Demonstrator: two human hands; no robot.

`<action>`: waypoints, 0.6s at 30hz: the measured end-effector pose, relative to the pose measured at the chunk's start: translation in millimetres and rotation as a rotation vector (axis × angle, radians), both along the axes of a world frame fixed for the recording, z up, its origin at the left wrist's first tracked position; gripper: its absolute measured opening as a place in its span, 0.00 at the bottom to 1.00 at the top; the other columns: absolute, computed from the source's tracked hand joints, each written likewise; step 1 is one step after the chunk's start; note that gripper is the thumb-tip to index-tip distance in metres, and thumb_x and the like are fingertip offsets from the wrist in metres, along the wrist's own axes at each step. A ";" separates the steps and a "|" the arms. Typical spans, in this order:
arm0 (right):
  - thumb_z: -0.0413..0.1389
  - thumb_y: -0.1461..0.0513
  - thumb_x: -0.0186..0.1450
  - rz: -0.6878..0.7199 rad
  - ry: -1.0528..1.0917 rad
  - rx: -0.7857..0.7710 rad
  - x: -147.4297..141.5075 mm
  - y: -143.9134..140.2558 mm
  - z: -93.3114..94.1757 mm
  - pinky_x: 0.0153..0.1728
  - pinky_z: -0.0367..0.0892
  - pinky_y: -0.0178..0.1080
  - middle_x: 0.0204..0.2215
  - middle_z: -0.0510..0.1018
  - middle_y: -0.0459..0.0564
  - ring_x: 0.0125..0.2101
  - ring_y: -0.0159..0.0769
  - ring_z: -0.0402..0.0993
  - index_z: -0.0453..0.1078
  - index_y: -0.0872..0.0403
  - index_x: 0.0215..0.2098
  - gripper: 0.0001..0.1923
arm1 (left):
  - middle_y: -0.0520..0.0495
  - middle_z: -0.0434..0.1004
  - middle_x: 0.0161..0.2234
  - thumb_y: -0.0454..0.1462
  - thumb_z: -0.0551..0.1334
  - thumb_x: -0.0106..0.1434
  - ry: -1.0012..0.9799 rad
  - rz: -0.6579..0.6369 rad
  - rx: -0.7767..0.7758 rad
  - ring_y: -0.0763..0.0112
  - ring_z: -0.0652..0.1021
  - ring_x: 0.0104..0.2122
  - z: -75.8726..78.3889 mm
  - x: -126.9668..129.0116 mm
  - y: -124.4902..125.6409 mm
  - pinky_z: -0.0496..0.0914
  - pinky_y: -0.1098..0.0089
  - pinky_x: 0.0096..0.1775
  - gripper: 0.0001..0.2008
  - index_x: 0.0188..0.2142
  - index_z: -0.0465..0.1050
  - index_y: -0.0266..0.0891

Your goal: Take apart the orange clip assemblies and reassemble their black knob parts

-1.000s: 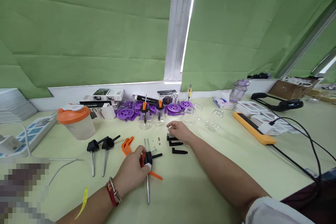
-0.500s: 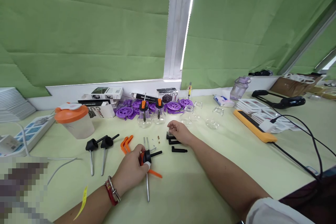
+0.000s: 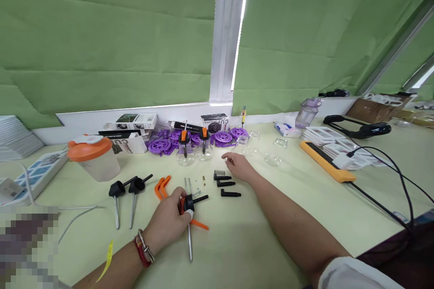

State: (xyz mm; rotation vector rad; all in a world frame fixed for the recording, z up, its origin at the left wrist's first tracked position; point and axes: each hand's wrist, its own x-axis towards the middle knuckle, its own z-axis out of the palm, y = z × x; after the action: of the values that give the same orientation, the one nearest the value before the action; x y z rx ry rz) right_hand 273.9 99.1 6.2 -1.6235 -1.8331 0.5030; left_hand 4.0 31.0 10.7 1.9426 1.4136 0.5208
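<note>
Presently my left hand [image 3: 167, 219] rests on the pale green table [image 3: 237, 244], fingers curled and closed around a black-headed pump part with an orange lever [image 3: 190, 205]; its metal tube runs from my grip toward me across the tabletop. That part serves as my reference point. Beyond it and slightly to the right, my right hand [image 3: 241, 168] hovers with fingers loosely spread and slightly bent, holding nothing that I can make out. Just left of that hand lies a small spring [image 3: 219, 172], with three short black pieces [image 3: 226, 184] between the spring and the pump part's right side. To the left of the pump part lie two loose orange levers [image 3: 162, 186], and further left two more black-headed tubes [image 3: 126, 192]. Beyond the pump part, near the window sill, stand two small glass bottles with orange-topped caps [image 3: 194, 148], backed by a heap of purple discs [image 3: 190, 137]. Well to the left of those stands an orange-lidded container [image 3: 92, 157]. Far right of the pump part lies a yellow-edged tool [image 3: 325, 162].
</note>
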 end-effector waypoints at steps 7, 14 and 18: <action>0.50 0.67 0.59 -0.025 -0.200 -0.173 12.5 -3.3 6.2 0.31 0.60 0.33 0.29 0.75 0.51 0.28 0.34 0.68 0.70 0.56 0.45 0.17 | 0.57 0.63 0.19 0.33 0.55 0.51 0.014 -0.005 0.006 0.71 0.66 0.20 0.4 0.4 0.2 0.57 0.73 0.23 0.10 0.35 0.60 0.42; 0.52 0.62 0.59 -0.008 -0.144 -0.205 5.9 1.0 -1.6 0.29 0.61 0.32 0.29 0.75 0.49 0.28 0.32 0.68 0.71 0.56 0.41 0.12 | 0.57 0.62 0.19 0.33 0.55 0.51 0.033 -0.003 0.018 0.71 0.66 0.20 1.0 0.4 0.3 0.57 0.73 0.23 0.10 0.35 0.60 0.42; 0.51 0.61 0.61 0.009 -0.094 -0.222 4.4 1.8 -4.7 0.29 0.61 0.31 0.29 0.75 0.48 0.27 0.30 0.68 0.70 0.56 0.41 0.12 | 0.57 0.62 0.19 0.33 0.55 0.51 0.045 -0.008 0.023 0.71 0.66 0.20 0.6 0.4 0.9 0.57 0.73 0.23 0.10 0.35 0.60 0.43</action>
State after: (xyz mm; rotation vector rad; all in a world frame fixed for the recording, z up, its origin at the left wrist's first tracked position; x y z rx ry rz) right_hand 278.4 100.9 1.5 -1.8134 -1.9089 0.6639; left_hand 4.4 31.9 11.3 1.9887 1.4324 0.4943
